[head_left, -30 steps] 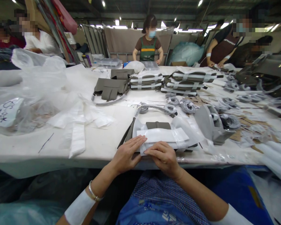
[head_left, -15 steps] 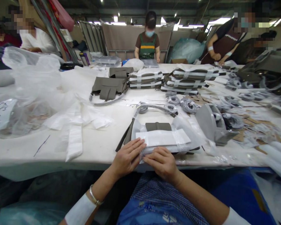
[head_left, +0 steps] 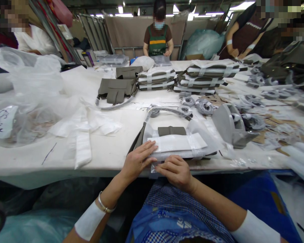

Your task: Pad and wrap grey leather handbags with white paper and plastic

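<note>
A flat grey-green bag (head_left: 171,131) wrapped in white paper and clear tape (head_left: 178,144) lies at the near edge of the white table (head_left: 108,158). My left hand (head_left: 138,159) lies flat on the left end of the wrapping, fingers stretched out. Beside it, my right hand (head_left: 174,170) has its fingers curled and pressed on the wrapping's near edge. A grey strap (head_left: 167,111) loops just behind the bag.
A grey tape dispenser (head_left: 230,126) stands to the right, with several coiled straps (head_left: 204,106) behind it. Stacks of wrapped bags (head_left: 200,79) and an unwrapped bag (head_left: 118,91) lie further back. Plastic bags (head_left: 22,111) fill the left. Other people work along the far side.
Both hands have stayed on the wrapping's near edge with small shifts. The camera view has tilted slightly downward.
</note>
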Motion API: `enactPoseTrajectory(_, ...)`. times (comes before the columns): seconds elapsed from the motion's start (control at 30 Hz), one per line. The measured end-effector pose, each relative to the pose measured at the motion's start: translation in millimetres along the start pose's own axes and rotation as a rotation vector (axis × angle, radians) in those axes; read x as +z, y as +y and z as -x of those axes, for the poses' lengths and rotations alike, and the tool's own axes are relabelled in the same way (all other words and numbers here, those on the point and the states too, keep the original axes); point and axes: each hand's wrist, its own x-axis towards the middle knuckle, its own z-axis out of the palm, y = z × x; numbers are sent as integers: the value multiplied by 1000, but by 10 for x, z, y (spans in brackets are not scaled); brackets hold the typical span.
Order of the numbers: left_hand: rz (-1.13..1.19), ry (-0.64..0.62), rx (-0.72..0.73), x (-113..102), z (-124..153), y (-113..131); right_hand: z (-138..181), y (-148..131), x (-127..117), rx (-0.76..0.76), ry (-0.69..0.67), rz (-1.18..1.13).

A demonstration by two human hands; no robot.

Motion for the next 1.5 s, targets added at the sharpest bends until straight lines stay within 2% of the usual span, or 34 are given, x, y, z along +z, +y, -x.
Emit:
enactPoseTrajectory(0.27, 0, -7, -27, 41, 14, -23, 74, -113, -24, 1, 3, -20)
enactPoseTrajectory(0.47, 7, -54, -30, -3, 1, 41, 155, -53, 107, 31, -28, 81)
enactPoseTrajectory(0.63, -23, -33, 37, 20, 24, -1, 238, -18, 140, 61, -50, 96)
enactPoseTrajectory(0.9, -26, -20, 43, 70, 44, -45, 534, -237, 190, 62, -86, 116)
enactPoseTrajectory(1.07, -38, -19, 51, 80, 45, -42, 391, -223, 385, 77, -64, 214)
enactPoseTrajectory(1.17, -48, -7, 55, 90, 50, -44, 274, -184, 446, 75, -18, 175)
enactPoseTrajectory(1.33, -72, 25, 83, 122, 76, -53, 189, -193, 373, 76, 52, 75)
enactPoseTrajectory(1.5, -111, 65, 94, 181, 94, -74, 197, -288, 250, 175, 53, -30)
